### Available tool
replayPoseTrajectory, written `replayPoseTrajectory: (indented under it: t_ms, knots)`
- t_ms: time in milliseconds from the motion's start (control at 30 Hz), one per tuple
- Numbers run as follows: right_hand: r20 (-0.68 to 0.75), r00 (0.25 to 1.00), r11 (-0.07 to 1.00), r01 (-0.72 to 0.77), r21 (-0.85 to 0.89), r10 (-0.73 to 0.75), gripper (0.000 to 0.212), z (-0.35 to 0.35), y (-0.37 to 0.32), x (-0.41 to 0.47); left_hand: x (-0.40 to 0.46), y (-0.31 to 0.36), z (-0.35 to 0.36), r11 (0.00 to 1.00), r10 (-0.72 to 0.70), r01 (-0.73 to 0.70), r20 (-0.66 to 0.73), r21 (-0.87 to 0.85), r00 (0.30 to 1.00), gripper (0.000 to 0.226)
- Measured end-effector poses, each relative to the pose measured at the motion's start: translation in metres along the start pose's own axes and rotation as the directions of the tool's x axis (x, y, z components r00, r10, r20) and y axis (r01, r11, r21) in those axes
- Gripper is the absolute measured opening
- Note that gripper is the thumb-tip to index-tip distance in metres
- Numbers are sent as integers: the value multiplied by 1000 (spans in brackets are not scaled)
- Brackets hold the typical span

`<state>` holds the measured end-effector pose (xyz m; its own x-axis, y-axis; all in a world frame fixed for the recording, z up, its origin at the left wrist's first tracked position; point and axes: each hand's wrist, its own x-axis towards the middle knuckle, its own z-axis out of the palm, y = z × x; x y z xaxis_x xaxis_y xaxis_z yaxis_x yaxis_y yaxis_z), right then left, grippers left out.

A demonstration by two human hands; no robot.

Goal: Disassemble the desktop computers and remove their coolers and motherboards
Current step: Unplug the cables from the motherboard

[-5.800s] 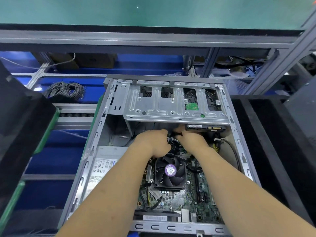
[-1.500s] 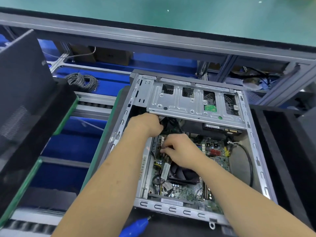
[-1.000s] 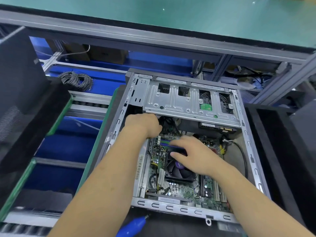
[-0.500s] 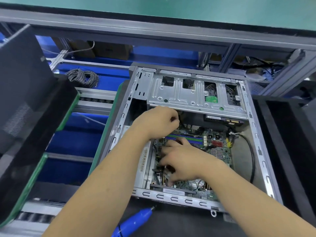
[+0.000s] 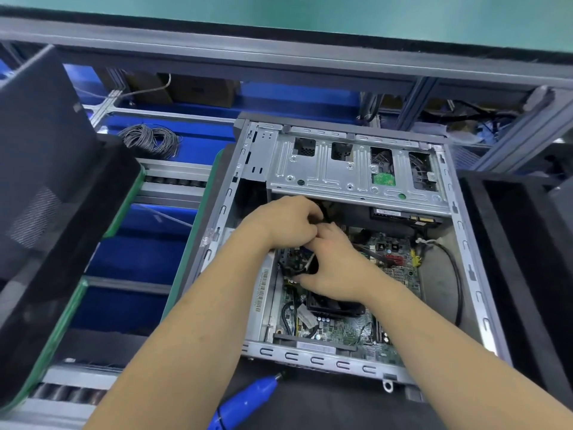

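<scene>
On the dark bench, an open computer case [image 5: 465, 249] with motherboard [image 5: 393, 262] and cooler [image 5: 328, 305] inside, both hands' fingers [image 5: 305, 276] around black cables [image 5: 290, 268].

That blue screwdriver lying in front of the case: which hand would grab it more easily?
Probably the left. The screwdriver lies just under the left forearm, on the near side of the case. The left hand grips black cables under the drive cage; the right hand is deeper in, over the cooler.

Bright, even overhead lighting; soft shadows only; faint glare on bare metal; strong wide-angle bending toward edges; slight softness overall, more at corners.
</scene>
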<state>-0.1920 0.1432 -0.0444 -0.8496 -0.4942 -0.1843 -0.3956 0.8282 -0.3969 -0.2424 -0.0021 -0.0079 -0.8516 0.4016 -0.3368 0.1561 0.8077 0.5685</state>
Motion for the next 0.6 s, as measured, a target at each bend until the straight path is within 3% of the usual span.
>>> replayPoseTrajectory:
  t_ms: [67, 167, 333, 467, 600]
  knots:
    - [-3, 1000, 1000, 1, -1, -1, 69, 2, 1, 0, 0, 3, 0, 999, -15, 16, 23, -43, 1000, 42]
    - [-159, 986, 998, -60, -28, 55, 40, 0, 0, 7, -1, 8, -1, 992, -47, 53, 54, -118, 997, 27]
    - [-326, 945, 984, -83, -159, 27, 11, 1, -7, 13, -3, 12, -3, 959, -61, 81, 81, -273, 995, 28]
    - [-205, 979, 998, 7, -62, -19, 27, -1, -7, 1, 2, 6, -2, 964, -129, 137, 51, -226, 990, 20]
    - [-113, 966, 939, 191, -285, -231, 27, -10, -12, -19, 5, 0, 1, 985, -152, 153, 15, -78, 988, 12]
